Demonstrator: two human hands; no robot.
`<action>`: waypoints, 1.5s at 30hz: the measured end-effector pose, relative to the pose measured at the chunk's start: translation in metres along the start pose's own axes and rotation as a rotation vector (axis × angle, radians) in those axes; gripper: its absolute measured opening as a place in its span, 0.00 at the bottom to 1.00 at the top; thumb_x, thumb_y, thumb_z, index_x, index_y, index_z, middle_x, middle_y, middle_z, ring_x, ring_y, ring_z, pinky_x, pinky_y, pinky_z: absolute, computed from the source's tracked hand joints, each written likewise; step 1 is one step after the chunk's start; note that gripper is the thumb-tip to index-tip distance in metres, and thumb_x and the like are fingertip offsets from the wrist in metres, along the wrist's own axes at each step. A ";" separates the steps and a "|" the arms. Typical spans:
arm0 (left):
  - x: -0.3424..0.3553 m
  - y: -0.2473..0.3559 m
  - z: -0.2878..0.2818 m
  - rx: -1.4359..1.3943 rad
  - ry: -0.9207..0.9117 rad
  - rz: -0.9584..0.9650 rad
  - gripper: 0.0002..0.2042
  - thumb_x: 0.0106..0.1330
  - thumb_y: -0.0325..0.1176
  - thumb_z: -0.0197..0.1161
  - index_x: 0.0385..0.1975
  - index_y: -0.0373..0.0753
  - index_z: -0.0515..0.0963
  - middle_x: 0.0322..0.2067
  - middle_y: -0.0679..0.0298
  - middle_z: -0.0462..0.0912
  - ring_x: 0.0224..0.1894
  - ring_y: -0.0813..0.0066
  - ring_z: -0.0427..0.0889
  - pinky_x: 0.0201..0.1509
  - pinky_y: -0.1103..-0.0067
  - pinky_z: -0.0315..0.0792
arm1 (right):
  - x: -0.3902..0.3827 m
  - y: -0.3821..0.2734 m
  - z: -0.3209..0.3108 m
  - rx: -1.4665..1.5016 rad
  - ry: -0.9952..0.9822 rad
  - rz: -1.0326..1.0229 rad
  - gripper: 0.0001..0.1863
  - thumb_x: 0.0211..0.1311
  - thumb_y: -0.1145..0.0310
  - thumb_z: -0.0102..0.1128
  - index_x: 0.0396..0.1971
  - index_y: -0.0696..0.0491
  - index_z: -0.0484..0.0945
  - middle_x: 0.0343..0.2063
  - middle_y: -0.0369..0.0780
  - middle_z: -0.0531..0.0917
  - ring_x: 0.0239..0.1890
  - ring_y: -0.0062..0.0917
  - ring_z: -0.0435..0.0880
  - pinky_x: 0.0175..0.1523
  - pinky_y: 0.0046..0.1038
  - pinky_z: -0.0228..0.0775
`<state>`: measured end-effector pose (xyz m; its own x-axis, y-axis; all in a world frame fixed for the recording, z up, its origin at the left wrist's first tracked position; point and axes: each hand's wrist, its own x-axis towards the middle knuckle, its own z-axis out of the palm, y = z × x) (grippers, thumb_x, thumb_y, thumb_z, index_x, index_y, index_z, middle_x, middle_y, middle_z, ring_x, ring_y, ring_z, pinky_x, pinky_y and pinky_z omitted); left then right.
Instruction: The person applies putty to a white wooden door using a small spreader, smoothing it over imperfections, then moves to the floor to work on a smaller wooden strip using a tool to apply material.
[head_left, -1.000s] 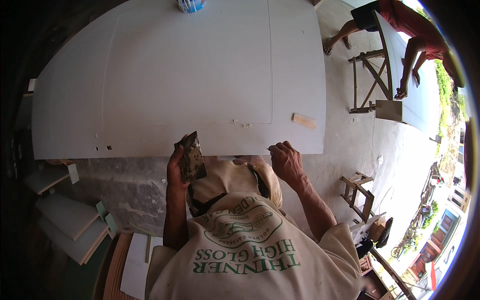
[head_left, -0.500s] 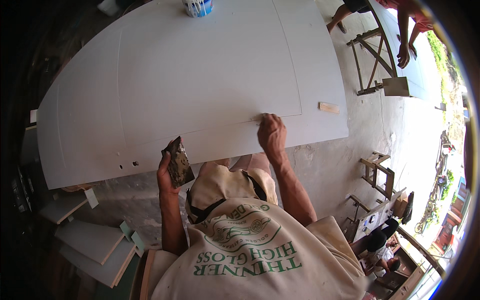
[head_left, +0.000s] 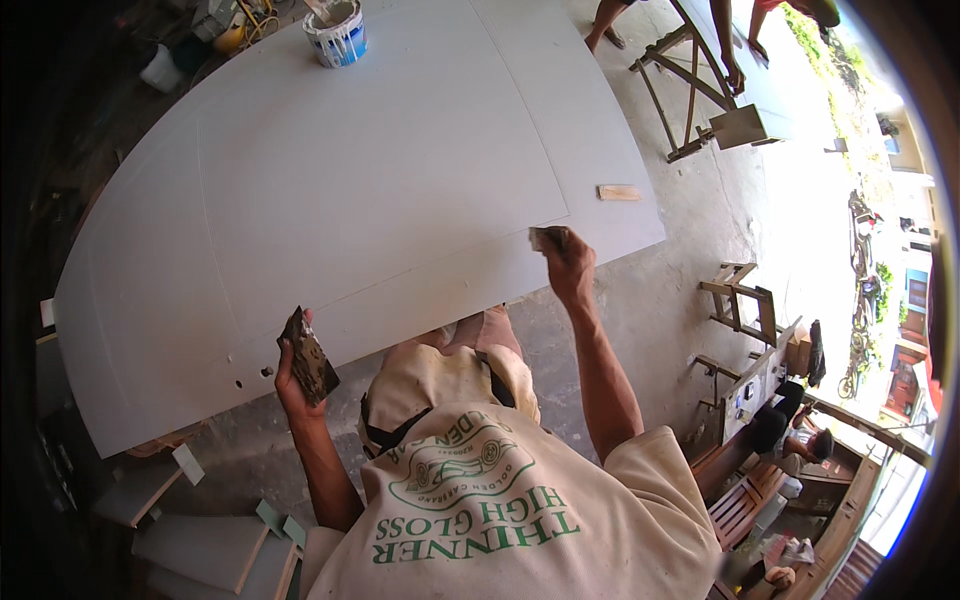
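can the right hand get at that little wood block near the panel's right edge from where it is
Probably yes: the right hand rests on the white panel, with only bare surface between it and the wood block.

I wear a cream short-sleeved shirt with green lettering and an oval green emblem across it, and pale trousers with a dark strap at the waist. My left hand (head_left: 297, 378) and right hand (head_left: 568, 265) are bare, without gloves.

You stand on a grey concrete floor (head_left: 650, 300), wooden trestle (head_left: 690, 90) at one o'clock, bright daylight at three o'clock, stacked boards (head_left: 200, 550) at seven o'clock.
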<state>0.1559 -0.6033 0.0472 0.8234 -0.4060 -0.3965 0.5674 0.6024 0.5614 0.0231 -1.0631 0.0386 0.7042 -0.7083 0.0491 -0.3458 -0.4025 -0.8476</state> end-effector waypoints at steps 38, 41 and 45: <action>0.003 -0.038 0.035 -0.051 0.147 -0.014 0.30 0.79 0.40 0.61 0.75 0.32 0.65 0.73 0.53 0.71 0.60 0.72 0.84 0.62 0.75 0.82 | 0.075 0.050 -0.061 -0.625 0.064 -0.274 0.10 0.70 0.67 0.63 0.33 0.58 0.85 0.33 0.48 0.88 0.36 0.47 0.88 0.41 0.45 0.78; 0.003 -0.034 0.021 -0.147 0.010 -0.057 0.28 0.79 0.38 0.61 0.74 0.33 0.66 0.71 0.54 0.74 0.61 0.70 0.84 0.63 0.74 0.81 | 0.077 0.051 -0.049 -0.699 0.065 -0.223 0.09 0.70 0.68 0.61 0.33 0.58 0.84 0.33 0.49 0.87 0.36 0.48 0.87 0.42 0.47 0.78; -0.006 -0.030 0.014 -0.071 0.075 -0.001 0.26 0.79 0.37 0.60 0.72 0.32 0.68 0.69 0.54 0.77 0.62 0.69 0.83 0.64 0.72 0.80 | 0.067 0.026 -0.001 -0.610 -0.013 -0.161 0.08 0.70 0.70 0.60 0.33 0.58 0.82 0.31 0.50 0.86 0.35 0.47 0.87 0.41 0.47 0.78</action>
<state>0.1343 -0.6287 0.0433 0.8179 -0.3559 -0.4521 0.5643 0.6498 0.5092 0.0602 -1.1217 0.0200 0.7833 -0.6054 0.1414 -0.5232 -0.7647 -0.3761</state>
